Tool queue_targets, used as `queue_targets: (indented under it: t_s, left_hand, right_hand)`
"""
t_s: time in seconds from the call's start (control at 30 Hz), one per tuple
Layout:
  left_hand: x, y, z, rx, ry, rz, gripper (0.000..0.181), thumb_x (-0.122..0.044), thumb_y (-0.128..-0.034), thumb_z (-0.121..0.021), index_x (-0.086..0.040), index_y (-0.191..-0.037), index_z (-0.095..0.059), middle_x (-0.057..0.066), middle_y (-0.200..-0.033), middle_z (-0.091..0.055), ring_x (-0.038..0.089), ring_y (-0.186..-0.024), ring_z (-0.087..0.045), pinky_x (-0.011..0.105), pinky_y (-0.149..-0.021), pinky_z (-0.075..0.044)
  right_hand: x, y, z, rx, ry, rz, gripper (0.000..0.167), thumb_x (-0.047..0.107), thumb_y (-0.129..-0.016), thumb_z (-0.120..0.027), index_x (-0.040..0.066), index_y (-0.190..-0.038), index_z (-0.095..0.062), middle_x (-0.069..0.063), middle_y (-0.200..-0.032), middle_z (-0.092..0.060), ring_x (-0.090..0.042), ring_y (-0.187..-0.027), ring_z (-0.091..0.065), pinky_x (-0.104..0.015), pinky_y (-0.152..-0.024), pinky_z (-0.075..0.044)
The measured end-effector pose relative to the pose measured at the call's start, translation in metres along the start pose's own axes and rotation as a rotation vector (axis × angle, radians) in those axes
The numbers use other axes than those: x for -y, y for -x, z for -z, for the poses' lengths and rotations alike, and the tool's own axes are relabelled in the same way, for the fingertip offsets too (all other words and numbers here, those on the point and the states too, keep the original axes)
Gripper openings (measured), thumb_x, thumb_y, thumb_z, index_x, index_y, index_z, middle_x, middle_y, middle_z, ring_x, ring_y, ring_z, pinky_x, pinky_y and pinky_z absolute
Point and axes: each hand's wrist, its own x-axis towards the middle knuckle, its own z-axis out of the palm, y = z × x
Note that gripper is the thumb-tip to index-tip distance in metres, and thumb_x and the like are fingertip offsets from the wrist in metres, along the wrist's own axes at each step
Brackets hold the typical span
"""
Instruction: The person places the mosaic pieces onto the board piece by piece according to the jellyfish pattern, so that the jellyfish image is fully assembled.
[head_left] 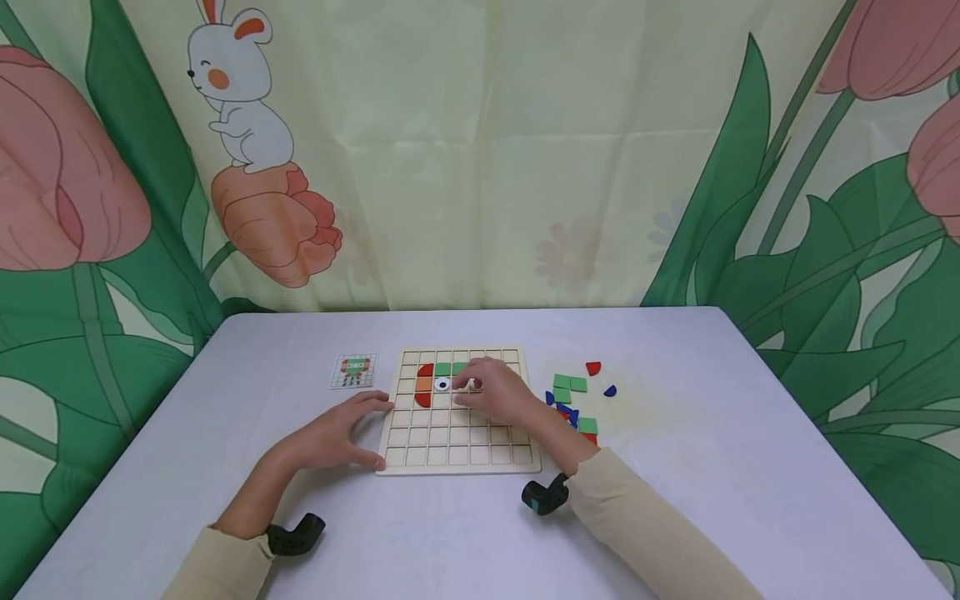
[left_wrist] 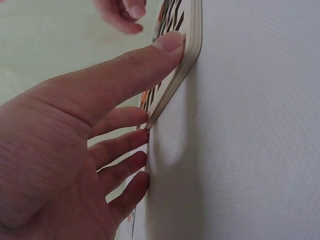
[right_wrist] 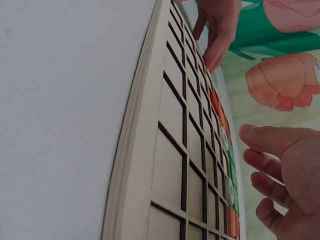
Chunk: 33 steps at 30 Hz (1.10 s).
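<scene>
My left hand [head_left: 333,433] lies along the left edge of a gridded wooden board [head_left: 457,458], fingers spread; in the left wrist view its thumb [left_wrist: 170,42] touches the board's corner. Above the board's upper right part hovers my right hand [head_left: 498,392], loosely bent, and the right wrist view shows nothing between thumb and fingers. On the grid are red rounded pieces [head_left: 423,400], an orange square [head_left: 423,384], green squares [head_left: 443,368] and a white eye piece [head_left: 442,384]. A second eye piece [right_wrist: 229,191] and another orange piece [right_wrist: 231,222] appear in the right wrist view, partly hidden from the head view.
A small pattern card [head_left: 353,372] lies left of the board. Loose green squares [head_left: 562,395], blue pieces [head_left: 611,391] and red pieces [head_left: 593,367] are scattered at its right. A printed curtain [head_left: 450,167] hangs behind the white table [head_left: 420,533].
</scene>
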Motion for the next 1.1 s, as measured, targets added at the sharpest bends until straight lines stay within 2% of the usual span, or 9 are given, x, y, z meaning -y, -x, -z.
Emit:
queue_targets:
  t_s: [0.23,0.47,0.87,1.1]
  left_hand:
    - [0.000,0.000,-0.001,-0.001,0.001,0.005,0.085,-0.042,-0.0666,-0.087,-0.012,-0.138,-0.050,0.011,-0.151,-0.040,0.038,-0.142,-0.030,0.059,-0.113,-0.028]
    - [-0.003,0.001,0.000,0.000,-0.002,-0.002,0.085,-0.041,-0.0666,-0.087,-0.011,-0.137,-0.050,0.013,-0.150,-0.040,0.038,-0.142,-0.031,0.059,-0.113,-0.029]
    - [-0.002,0.002,0.001,0.001,-0.001,0.000,0.085,-0.040,-0.0671,-0.087,-0.011,-0.137,-0.050,0.012,-0.150,-0.040,0.038,-0.142,-0.030,0.059,-0.113,-0.028]
    - [-0.002,0.002,0.001,0.003,0.009,0.005,0.085,-0.040,-0.0669,-0.087,-0.011,-0.138,-0.050,0.012,-0.150,-0.039,0.037,-0.142,-0.031,0.058,-0.113,-0.029]
  right_hand:
    - [-0.014,0.012,0.012,-0.021,-0.016,-0.016,0.015,0.019,-0.085,-0.074,0.015,-0.100,-0.074,0.004,-0.094,-0.066,-0.012,-0.077,-0.051,-0.024,-0.065,-0.044]
    - [-0.025,0.024,0.027,-0.047,-0.053,-0.064,0.016,0.015,-0.084,-0.075,0.012,-0.100,-0.074,0.000,-0.096,-0.068,-0.015,-0.081,-0.052,-0.024,-0.064,-0.044]
    - [-0.054,0.038,0.045,-0.077,-0.020,-0.178,0.019,0.019,-0.086,-0.073,0.014,-0.104,-0.073,0.000,-0.097,-0.067,-0.017,-0.083,-0.052,-0.023,-0.058,-0.048]
    - [-0.080,0.052,0.064,-0.084,-0.015,-0.286,0.023,0.018,-0.089,-0.070,0.014,-0.111,-0.070,-0.003,-0.103,-0.066,-0.019,-0.090,-0.054,-0.022,-0.065,-0.052]
